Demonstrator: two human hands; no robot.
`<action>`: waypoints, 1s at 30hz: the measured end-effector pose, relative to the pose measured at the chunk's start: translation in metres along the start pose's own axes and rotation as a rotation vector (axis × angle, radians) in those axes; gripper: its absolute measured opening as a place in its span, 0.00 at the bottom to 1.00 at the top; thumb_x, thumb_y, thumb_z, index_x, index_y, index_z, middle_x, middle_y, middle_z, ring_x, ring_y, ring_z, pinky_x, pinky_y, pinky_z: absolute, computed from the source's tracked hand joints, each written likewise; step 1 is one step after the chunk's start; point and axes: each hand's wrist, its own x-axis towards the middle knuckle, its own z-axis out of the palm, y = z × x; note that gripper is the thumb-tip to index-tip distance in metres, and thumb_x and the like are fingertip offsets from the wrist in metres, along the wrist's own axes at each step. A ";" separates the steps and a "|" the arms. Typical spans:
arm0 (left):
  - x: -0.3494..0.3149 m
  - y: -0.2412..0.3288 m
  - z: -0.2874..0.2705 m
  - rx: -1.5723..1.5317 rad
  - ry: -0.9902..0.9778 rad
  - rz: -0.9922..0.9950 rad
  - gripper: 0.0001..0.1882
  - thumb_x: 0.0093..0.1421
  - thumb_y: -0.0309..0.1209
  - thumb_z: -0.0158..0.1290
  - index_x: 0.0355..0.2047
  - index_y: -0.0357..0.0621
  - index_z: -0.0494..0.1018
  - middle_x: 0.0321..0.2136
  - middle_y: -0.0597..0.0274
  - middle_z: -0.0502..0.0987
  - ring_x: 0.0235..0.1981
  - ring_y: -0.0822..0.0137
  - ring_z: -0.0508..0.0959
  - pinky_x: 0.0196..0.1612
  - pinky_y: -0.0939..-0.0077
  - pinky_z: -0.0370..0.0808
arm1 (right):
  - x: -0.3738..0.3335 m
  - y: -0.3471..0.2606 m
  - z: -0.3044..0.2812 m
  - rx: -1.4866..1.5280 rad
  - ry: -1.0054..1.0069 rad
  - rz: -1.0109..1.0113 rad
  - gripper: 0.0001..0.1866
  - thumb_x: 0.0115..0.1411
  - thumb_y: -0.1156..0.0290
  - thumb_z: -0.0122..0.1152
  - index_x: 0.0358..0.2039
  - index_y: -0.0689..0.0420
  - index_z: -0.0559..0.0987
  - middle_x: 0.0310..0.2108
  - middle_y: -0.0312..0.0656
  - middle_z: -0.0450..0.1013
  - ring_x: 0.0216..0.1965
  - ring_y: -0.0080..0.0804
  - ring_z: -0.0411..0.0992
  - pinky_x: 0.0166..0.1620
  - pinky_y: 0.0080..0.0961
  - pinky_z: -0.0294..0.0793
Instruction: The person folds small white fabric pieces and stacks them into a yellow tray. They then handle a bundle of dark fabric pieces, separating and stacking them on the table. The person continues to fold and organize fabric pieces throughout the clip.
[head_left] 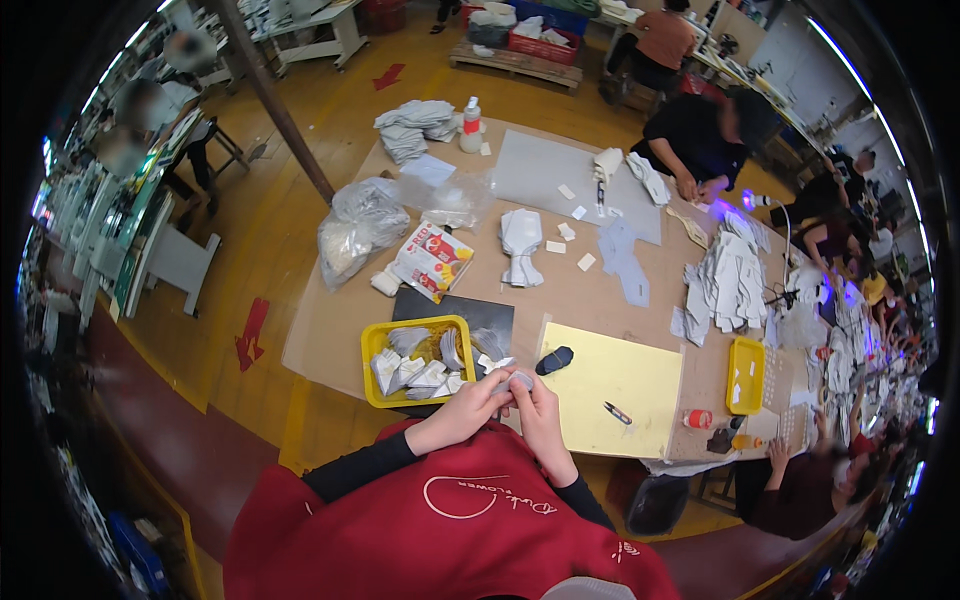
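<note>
Just in front of my body, my left hand [466, 410] and my right hand [541, 418] meet at the table's near edge. Their fingers are closed together on a small grey fabric piece [520, 381], partly covered by the fingers. To the left of my hands stands a yellow basket [366, 352] with bundles of grey and white fabric pieces in it. A few more grey pieces [488, 343] lie beside its right side on a black mat [492, 312]. Right of my hands, a dark folded cloth [553, 360] rests by a yellow sheet [600, 375]. Thread snips [618, 412] lie on that sheet.
Past the basket are a printed red-and-white packet [432, 262], a plastic bag [358, 232] and a white bottle [471, 126]. A fabric stack [521, 247] lies mid-table. A second yellow basket [746, 376] stands right. A person in black [690, 140] works across the table.
</note>
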 end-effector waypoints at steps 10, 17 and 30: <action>-0.026 -0.059 -0.045 0.275 0.309 -0.067 0.12 0.64 0.34 0.49 0.42 0.39 0.66 0.31 0.46 0.76 0.34 0.51 0.78 0.36 0.65 0.71 | 0.065 0.032 -0.011 -0.127 0.050 -0.106 0.15 0.64 0.70 0.53 0.49 0.62 0.74 0.43 0.46 0.75 0.48 0.30 0.71 0.51 0.23 0.68; -0.055 -0.056 -0.058 0.248 0.398 -0.191 0.12 0.64 0.34 0.49 0.42 0.39 0.66 0.32 0.46 0.76 0.35 0.50 0.77 0.38 0.65 0.71 | 0.167 0.156 0.014 -0.984 -0.064 -0.420 0.12 0.55 0.72 0.57 0.41 0.56 0.80 0.45 0.51 0.72 0.49 0.48 0.69 0.52 0.39 0.68; -0.063 -0.086 -0.078 -0.202 0.526 -0.051 0.11 0.66 0.30 0.48 0.42 0.34 0.66 0.36 0.58 0.75 0.37 0.71 0.76 0.41 0.77 0.72 | 0.194 0.164 0.018 -1.024 -0.008 -0.359 0.08 0.47 0.70 0.66 0.26 0.61 0.81 0.37 0.44 0.72 0.42 0.43 0.70 0.44 0.37 0.69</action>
